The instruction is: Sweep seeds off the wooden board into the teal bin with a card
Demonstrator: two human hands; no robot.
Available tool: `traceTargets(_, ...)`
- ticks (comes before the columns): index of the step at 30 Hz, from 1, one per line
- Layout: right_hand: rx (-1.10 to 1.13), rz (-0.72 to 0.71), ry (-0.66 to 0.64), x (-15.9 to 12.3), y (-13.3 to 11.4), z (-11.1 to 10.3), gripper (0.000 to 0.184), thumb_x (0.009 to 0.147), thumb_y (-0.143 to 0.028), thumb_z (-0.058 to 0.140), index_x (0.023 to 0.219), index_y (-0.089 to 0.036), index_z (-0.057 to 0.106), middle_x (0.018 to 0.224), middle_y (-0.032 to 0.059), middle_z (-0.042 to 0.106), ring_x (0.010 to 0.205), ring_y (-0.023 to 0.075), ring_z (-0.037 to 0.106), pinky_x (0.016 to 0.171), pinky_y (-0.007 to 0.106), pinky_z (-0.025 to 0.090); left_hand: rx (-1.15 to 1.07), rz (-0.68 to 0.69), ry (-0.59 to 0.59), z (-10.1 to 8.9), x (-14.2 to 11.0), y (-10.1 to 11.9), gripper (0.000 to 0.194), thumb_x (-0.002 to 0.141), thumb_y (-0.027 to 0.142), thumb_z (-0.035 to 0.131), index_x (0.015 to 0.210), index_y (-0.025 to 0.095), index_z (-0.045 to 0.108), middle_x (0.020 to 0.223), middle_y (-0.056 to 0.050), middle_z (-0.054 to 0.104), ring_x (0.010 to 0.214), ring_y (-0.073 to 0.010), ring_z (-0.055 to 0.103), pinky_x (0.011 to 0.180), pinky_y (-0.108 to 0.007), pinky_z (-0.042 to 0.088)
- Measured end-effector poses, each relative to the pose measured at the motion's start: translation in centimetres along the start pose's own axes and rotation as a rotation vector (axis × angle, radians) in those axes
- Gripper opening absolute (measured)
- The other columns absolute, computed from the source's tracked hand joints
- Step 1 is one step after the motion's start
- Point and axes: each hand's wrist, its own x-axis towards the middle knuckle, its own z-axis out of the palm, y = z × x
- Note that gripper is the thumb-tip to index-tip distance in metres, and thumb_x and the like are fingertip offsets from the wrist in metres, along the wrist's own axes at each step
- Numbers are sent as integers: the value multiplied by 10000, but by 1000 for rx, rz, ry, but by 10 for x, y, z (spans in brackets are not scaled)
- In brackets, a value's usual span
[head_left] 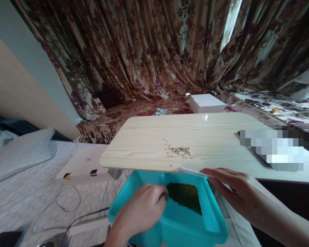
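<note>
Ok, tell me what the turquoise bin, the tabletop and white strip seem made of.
Turquoise bin: likely moulded plastic, smooth satin; even colour, rounded rim.
Tabletop: probably wood-look laminate, slightly glossy; pale grain, bright reflection.
White strip: plastic or card, can't tell; looks smooth, flat, straight-edged.

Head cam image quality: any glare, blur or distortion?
Head view: small glare spot near the far edge of the wooden tabletop; bright slit between dim curtains; pixelated patch at right; grains in the teal bin largely blur together; left wall leans, probably wide-angle distortion.
</note>
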Motion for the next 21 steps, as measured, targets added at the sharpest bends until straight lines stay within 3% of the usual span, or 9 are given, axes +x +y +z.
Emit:
traceTargets(4,20,-3,-19,-3,-4,-2,327,979,-268,448,1194,-283,696,989,51,781,828,196,743,662,277,603,2,-1,-12,-1,0,-1,333,891,221,354,932,214,684,948,-50,719,965,-227,629,836,-307,410)
traceTargets(10,4,-61,89,18,-5,10,335,969,-219,411,1118,-205,711,928,72,777,782,181,734,649,280,586,-10,-9,13,-2,-3,-4,327,894,229,351,921,221,677,954,-40,715,960,-222,625,837,-294,404)
traceTargets(14,16,-85,42,30,-16,13,343,958,-194,396,1068,-198,721,875,75,773,743,184,729,629,288,580,-14,-34,23,-4,-7,-8,323,902,235,351,937,226,671,970,-34,710,973,-217,618,847,-294,399)
traceTargets(18,74,-74,-82,16,-22,6,311,960,-215,431,1014,-245,736,901,65,774,801,196,732,669,292,597,-7,-38,16,-2,-7,-11,300,896,225,358,928,225,656,960,-33,705,978,-221,613,856,-307,396)
traceTargets(21,40,-58,-51,-2,-11,-4,316,953,-204,449,1110,-264,717,1005,67,771,868,201,736,705,282,602,1,-28,17,1,-5,-9,290,889,216,361,914,219,651,967,-40,704,980,-228,612,867,-322,399)
